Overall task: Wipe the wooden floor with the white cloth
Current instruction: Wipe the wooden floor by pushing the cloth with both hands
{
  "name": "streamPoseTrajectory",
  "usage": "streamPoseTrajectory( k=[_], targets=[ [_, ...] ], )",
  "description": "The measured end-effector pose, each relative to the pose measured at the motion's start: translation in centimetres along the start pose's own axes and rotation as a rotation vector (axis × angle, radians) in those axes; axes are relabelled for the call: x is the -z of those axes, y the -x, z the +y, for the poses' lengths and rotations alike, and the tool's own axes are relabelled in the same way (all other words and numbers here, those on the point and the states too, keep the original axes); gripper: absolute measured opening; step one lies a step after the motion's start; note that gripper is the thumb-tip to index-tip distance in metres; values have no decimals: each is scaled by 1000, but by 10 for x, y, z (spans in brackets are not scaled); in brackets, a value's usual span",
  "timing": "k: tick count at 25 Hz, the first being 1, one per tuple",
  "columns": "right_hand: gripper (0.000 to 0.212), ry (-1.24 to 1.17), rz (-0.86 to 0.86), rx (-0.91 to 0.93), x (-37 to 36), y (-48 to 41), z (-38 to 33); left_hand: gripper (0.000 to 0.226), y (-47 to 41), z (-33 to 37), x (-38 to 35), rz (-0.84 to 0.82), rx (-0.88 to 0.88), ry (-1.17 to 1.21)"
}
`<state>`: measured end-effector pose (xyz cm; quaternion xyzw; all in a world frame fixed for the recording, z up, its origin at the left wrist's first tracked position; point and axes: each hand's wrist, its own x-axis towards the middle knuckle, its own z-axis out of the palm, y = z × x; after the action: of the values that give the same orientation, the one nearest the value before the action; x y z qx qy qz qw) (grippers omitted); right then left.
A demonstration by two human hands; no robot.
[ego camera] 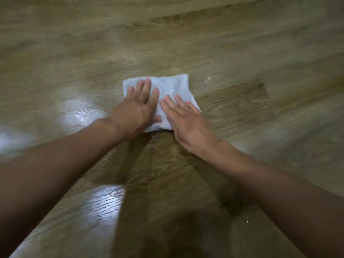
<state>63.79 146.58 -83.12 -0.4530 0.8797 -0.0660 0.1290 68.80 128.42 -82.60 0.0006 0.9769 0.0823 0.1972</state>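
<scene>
We see one white cloth (168,101) lying flat on the wooden floor (232,53), and two hands on it: left hand (136,107) and right hand (186,121), both pressing with straight, flat fingers.

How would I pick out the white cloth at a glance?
The wooden floor fills the whole view. Near its centre, the left hand and the right hand lie flat on the white cloth. It is the only creased, straight-edged pale thing; the other bright patches are glare on the boards.
</scene>
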Motion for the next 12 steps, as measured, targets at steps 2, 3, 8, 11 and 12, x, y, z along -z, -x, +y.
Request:
streamPoseTrajectory(
  k=[2, 3, 8, 11, 12],
  targets=[
    [59, 1, -16, 15, -2, 8, 16, 79, -2, 14, -4, 5, -19, -73],
    [59, 11, -37, 13, 1, -4, 26, 78, -11, 15, 3, 11, -6, -79],
    [58, 90, -80, -50, 39, -95, 98, 77, -118, 20, 55, -45, 188, 31],
    [60, 55, -55, -79, 42, -89, 104, 74, -127, 31, 56, -30, 210, 52],
    [61, 48, -27, -97, 37, -69, 101, 72, -115, 39, 47, -4, 152, 33]
  ],
)
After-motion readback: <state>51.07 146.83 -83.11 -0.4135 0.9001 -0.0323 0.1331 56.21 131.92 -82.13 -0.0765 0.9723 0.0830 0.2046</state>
